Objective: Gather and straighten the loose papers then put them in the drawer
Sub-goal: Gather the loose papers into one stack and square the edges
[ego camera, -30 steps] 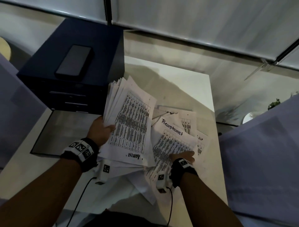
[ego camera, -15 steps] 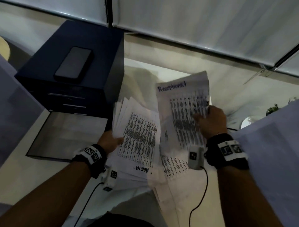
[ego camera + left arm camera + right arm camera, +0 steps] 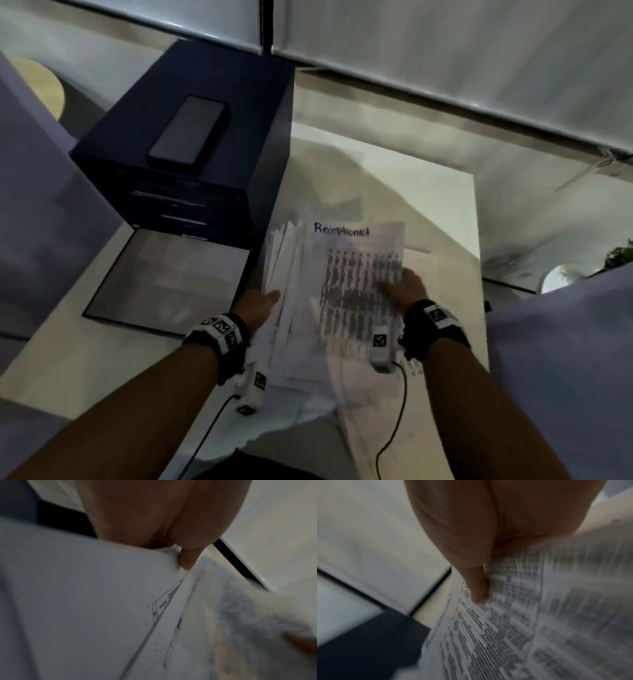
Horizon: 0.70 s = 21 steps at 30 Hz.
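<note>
A fanned stack of printed papers (image 3: 291,308) is gripped at its left edge by my left hand (image 3: 263,299); the left wrist view shows the thumb (image 3: 187,558) pinching the stack's edge (image 3: 85,601). My right hand (image 3: 404,286) holds the sheets headed "Receptionist" (image 3: 356,274) by their right side, laid over the stack. In the right wrist view the thumb (image 3: 479,588) presses on the printed sheet (image 3: 522,628); the fingers beneath are hidden. A few more sheets (image 3: 370,421) lie on the table under my wrists. The bottom drawer (image 3: 164,274) of the dark blue cabinet (image 3: 212,171) stands pulled out to the left.
A dark phone (image 3: 188,132) lies on top of the cabinet. The white table (image 3: 428,192) stretches behind the papers to a wall of blinds. Pale cloth (image 3: 565,359) hangs at the right edge. Cables run from both wrist cameras.
My right hand lifted the Receptionist sheets off the table, then brought them left and down onto the stack in my left hand. The left hand has shifted a little to the right.
</note>
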### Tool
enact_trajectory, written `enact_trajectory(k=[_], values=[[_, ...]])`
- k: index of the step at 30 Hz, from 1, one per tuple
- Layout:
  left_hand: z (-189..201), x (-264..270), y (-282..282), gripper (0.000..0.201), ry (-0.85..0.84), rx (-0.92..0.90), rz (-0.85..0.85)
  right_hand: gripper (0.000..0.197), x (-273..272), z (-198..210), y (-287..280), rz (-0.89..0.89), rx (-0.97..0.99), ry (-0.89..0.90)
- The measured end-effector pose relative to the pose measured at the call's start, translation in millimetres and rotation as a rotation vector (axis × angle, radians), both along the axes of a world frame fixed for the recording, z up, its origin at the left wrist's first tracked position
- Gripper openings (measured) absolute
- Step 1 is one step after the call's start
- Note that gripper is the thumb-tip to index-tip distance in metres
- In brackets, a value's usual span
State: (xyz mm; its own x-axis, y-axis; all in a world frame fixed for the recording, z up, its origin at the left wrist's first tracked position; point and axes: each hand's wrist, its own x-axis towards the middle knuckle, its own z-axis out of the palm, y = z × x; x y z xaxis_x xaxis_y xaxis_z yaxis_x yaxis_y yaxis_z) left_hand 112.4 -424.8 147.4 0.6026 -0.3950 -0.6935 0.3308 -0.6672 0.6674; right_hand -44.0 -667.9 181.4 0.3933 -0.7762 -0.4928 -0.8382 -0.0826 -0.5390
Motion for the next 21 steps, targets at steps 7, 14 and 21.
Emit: enact_trajectory(k=[7, 14, 21], values=[[-4.8, -7.1, -3.3, 0.064, -0.14, 0.012, -0.09, 0.057, 3.4, -55.3, 58.3, 0.206, -0.001, 0.131], [12.7, 8.6, 0.1, 0.05, -0.286, -0.11, -0.126, 0.113, -42.3, -49.2, 30.7, -0.084, -0.134, 0.33], [36.4, 30.7, 8.3, 0.037, -0.323, -0.215, -0.04, 0.107, -59.6, -61.7, 13.2, -0.041, -0.057, 0.217]])
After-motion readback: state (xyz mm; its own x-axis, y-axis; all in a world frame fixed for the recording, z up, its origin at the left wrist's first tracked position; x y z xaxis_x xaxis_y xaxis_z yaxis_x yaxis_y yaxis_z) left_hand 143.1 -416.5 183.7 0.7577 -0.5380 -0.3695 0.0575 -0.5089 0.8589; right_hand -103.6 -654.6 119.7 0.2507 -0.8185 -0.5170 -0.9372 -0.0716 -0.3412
